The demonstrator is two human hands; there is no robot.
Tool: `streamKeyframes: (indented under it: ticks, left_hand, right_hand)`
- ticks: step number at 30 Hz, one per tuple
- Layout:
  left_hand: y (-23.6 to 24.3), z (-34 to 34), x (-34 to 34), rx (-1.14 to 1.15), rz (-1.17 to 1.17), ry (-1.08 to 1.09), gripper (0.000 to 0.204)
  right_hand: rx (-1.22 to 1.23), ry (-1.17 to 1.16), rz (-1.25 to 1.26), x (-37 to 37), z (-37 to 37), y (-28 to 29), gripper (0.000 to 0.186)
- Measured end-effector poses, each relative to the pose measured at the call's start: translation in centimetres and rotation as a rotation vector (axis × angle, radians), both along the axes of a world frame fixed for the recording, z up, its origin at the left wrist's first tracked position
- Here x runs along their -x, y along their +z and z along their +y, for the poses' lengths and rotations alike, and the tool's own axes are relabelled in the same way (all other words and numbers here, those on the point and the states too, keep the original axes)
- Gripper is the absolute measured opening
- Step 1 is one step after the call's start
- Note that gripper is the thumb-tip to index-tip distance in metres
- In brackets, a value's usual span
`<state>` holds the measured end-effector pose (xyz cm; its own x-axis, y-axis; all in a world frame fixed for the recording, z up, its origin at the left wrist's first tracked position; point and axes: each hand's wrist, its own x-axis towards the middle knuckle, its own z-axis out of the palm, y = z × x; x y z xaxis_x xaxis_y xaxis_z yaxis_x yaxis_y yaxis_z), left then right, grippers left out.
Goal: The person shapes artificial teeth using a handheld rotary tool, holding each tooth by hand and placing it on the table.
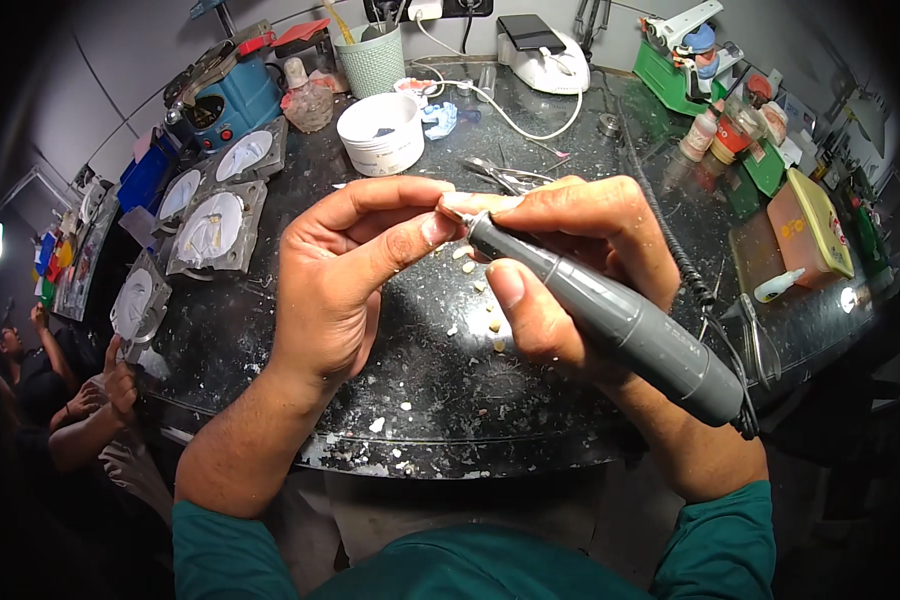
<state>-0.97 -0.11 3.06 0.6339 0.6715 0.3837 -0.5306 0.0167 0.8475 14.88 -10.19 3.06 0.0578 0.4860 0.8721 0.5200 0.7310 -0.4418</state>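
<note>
My right hand (595, 235) is wrapped round a thick dark grey rotary handpiece (625, 315), its narrow nose pointing up and left. A cord leaves its rear end at the lower right. My left hand (335, 255) is closed in a pinch, thumb against fingers, right at the handpiece's tip. Whatever small piece sits in that pinch is hidden by the fingertips. Both hands are above the black worktop (440, 400). Below and between them lie several small yellowish tooth-like pieces (495, 326). Metal hand tools (495, 176) lie just beyond my right hand.
Metal flasks with white plaster (210, 232) stand at left, near a blue machine (232, 108). A white tub (381, 136) and a textured cup (373, 65) are behind. A coiled cord (685, 270) and a yellow-lidded box (815, 230) are at right. Another person's hand (120, 385) is at far left.
</note>
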Motion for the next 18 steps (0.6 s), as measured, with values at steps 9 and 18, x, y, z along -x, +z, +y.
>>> streamKeyframes:
  ticks: [9,18]
  left_hand:
    - [0.5,-0.4,0.2,-0.111,0.077,0.138,0.025]
    - [1.4,-0.9,0.5,0.033,0.001,-0.101,0.028]
  right_hand:
    - [0.066,-0.023,0.012,-0.3,-0.7,0.6,0.027]
    - [0.104,0.032,0.030,-0.2,-0.9,0.6,0.028]
